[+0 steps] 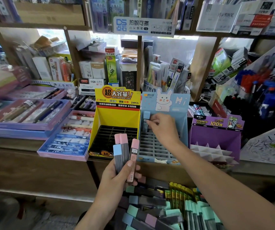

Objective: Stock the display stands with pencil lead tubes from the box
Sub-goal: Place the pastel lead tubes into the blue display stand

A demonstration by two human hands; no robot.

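Lead tubes (124,152): bunch gripped in left hand (115,178); right hand (162,128) pinches blue-capped tube (146,116) over blue stand (178,103), far-left corner.

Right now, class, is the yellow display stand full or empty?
Empty where visible: the yellow stand shows only bare black slots.
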